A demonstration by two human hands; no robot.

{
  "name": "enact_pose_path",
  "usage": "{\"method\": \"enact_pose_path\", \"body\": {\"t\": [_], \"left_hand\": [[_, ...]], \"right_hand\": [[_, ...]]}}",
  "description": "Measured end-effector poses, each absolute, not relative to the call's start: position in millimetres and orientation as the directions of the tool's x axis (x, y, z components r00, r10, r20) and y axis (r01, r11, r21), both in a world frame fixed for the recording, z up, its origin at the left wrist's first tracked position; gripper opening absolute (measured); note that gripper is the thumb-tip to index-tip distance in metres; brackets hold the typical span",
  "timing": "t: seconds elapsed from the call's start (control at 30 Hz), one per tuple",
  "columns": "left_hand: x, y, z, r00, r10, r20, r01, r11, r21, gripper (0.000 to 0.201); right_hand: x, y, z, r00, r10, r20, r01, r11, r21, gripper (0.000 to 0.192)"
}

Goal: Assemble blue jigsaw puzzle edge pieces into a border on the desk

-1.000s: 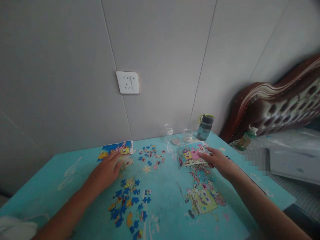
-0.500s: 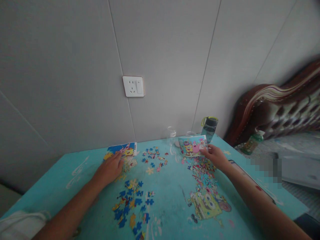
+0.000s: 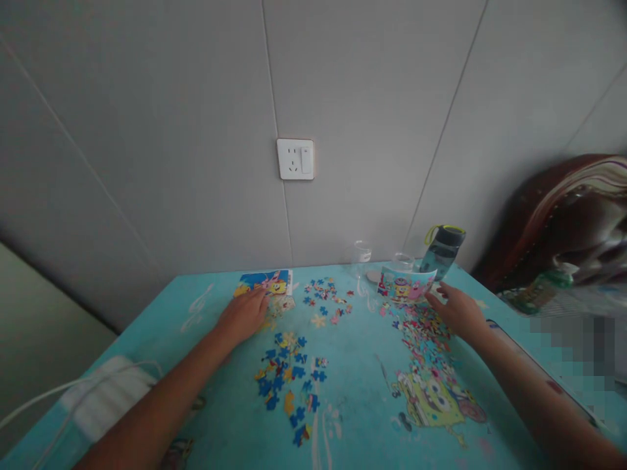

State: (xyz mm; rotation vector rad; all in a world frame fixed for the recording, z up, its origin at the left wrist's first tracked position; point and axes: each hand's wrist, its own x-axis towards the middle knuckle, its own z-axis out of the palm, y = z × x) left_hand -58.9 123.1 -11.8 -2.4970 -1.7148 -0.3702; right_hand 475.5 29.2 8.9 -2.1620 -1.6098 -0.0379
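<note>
My left hand [image 3: 246,314] lies with its fingers stretched out at the lower edge of a blue picture card [image 3: 274,284] with yellow and pink cartoon figures. My right hand [image 3: 459,311] is beside a curved cartoon picture card [image 3: 405,285], thumb and forefinger apart near its right edge. Whether the thumb still touches that card is hard to tell. Below the right card spreads a dense pile of small multicoloured jigsaw pieces [image 3: 422,330]. Blue and yellow jigsaw pieces [image 3: 287,372] lie loose in the middle left, with a smaller group [image 3: 323,292] behind them.
Clear plastic cups [image 3: 362,253] and a dark water bottle [image 3: 443,249] with a green strap stand along the back edge of the turquoise table [image 3: 357,365]. A phone-like flat thing [image 3: 539,369] lies beside my right forearm. White cables [image 3: 108,385] are at the left.
The view has turned left. The right card has dropped lower and now curves, and my right hand's fingers have parted at its edge. My left hand stays by the blue card.
</note>
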Motion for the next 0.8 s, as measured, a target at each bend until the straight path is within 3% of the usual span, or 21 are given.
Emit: {"method": "enact_pose_path", "body": {"t": [0.27,0.4,0.63,0.8], "left_hand": [[-77.6,76.4,0.2,0.302,0.918,0.257,0.939,-0.333,0.087,0.047],[-86.4,54.1,4.3,0.279,0.926,0.255,0.947,-0.31,0.089,0.045],[-87.0,30.5,9.7,0.287,0.912,0.293,0.945,-0.32,0.069,0.041],[-53.0,23.5,17.9,0.413,0.842,0.347,0.884,-0.462,0.07,0.038]], "right_hand": [[467.6,-3.1,19.4,0.148,0.866,0.478,0.976,-0.205,0.069,0.07],[433.4,-28.0,37.5,-0.037,0.859,0.511,0.981,-0.066,0.181,0.066],[335.2,-56.4,35.4,-0.318,0.846,0.427,0.938,0.347,0.01,0.043],[272.0,-47.2,39.0,-0.423,0.839,0.343,0.797,0.524,-0.299,0.029]]}}
